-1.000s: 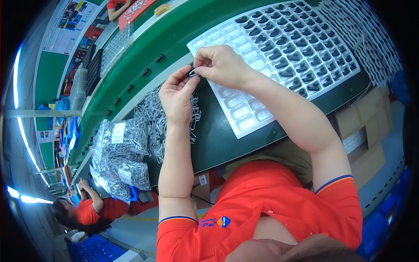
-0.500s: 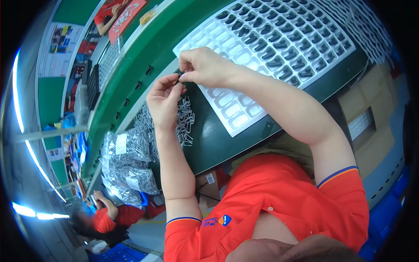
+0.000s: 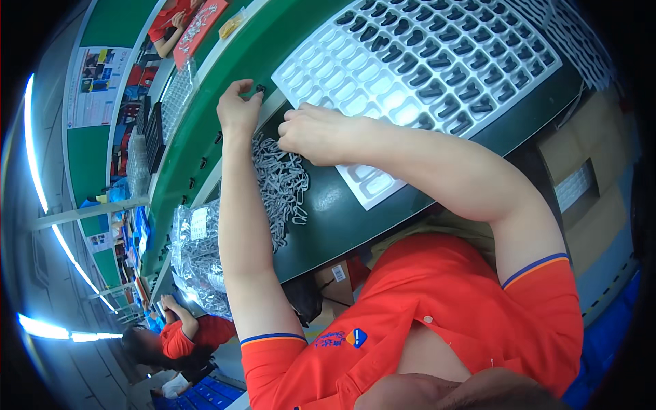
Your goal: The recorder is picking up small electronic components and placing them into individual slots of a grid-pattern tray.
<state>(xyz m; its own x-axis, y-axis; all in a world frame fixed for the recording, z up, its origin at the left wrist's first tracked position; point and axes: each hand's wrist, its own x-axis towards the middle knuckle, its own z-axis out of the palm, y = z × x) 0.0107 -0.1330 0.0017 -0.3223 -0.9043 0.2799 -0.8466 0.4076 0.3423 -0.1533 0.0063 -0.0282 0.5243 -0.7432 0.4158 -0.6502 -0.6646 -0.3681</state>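
Factory workshop, green belt [image 3: 247, 60] running along the far side of a dark green table [image 3: 331, 212]; a co-worker [image 3: 181, 338] in red off to the left, stacked white trays [image 3: 570, 41] at upper right.

Left hand [image 3: 239, 109]: out over the belt, thumb and index curved with their tips at a small dark part [image 3: 260, 89]. Clamped on it or just touching: cannot tell. More dark parts [image 3: 203, 162] sit spaced along the belt, nearer the bags.

Right hand [image 3: 314, 133]: palm down, fingers curled in together, between the tangled pile of grey metal pieces [image 3: 281, 188] and the white tray [image 3: 369, 199]. Fingertips turned away, so cannot tell if anything is in them. Clear bags [image 3: 195, 249] of similar grey pieces lie left of the pile. Tray pockets toward the right hold dark pieces [image 3: 430, 91]; many toward the left are bare.

Handling notes, judgement only: pinch the dark part squarely with thumb and index pads, light but firm, since it looks small enough to slip or roll. Lift straight up off the belt, no dragging. Grey pieces probably snag; tease out one at a time. Right forearm passes over the tray, so best kept high to avoid jogging filled pockets.
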